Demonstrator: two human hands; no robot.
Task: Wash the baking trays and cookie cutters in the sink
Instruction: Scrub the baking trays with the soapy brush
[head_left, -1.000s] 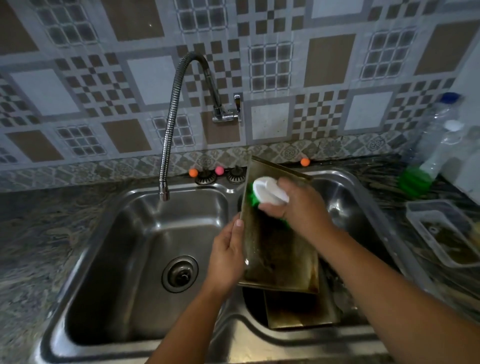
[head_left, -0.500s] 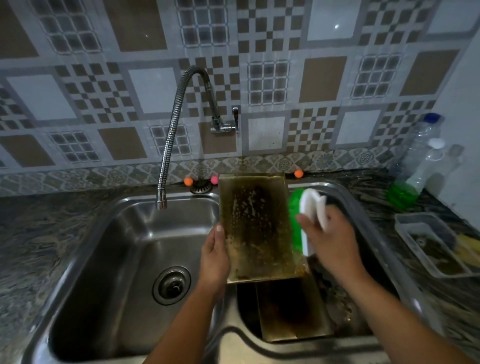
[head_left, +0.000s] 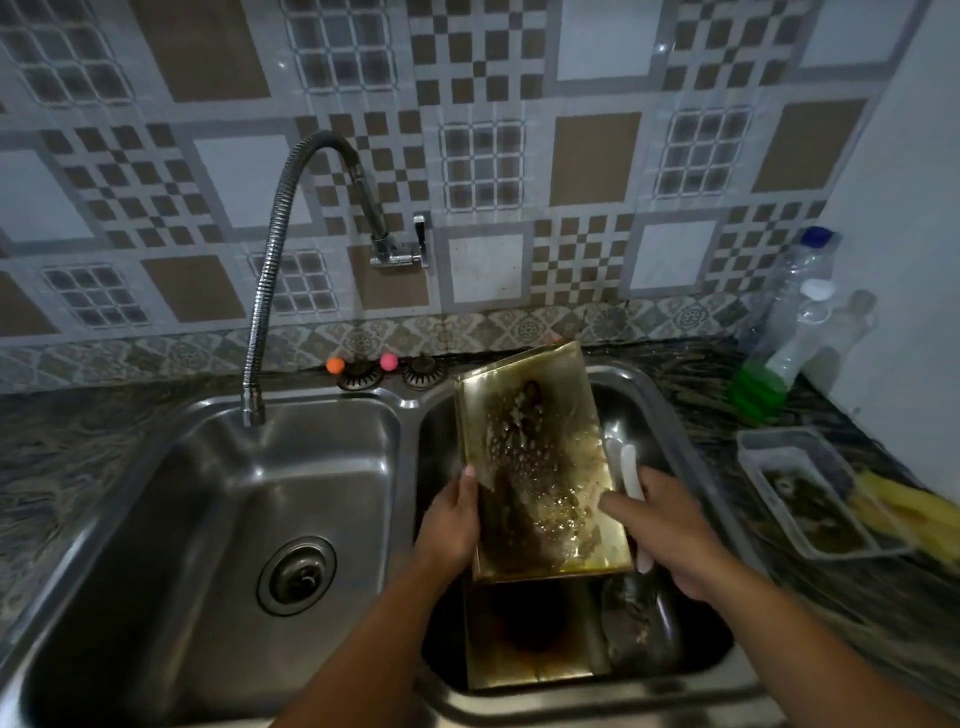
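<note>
Nearest, a second baking tray (head_left: 524, 639), dark-stained, lies flat low in the right sink basin (head_left: 691, 644), presumably awaiting its turn. Above it, left hand (head_left: 451, 525): grip closed on the left edge of the raised baking tray (head_left: 540, 467), thumb on the soiled face, propping it tilted over the right basin so run-off likely falls inside. Right hand (head_left: 670, 535): grip wrapped around a white-handled scrub brush (head_left: 631, 483), forefinger stretched onto the tray's right edge, steadying it; bristles hidden. Tray face: soapy, browned, not yet clean. Left basin (head_left: 171, 519): bare, drain strainer (head_left: 297, 576) seated. Right bench (head_left: 883, 597): plastic tub (head_left: 802, 488) with murky contents, bottle of green liquid (head_left: 769, 374) beyond. Far: flexible faucet (head_left: 270, 291) over the left basin, no water visible. Cookie cutters: none identifiable.
</note>
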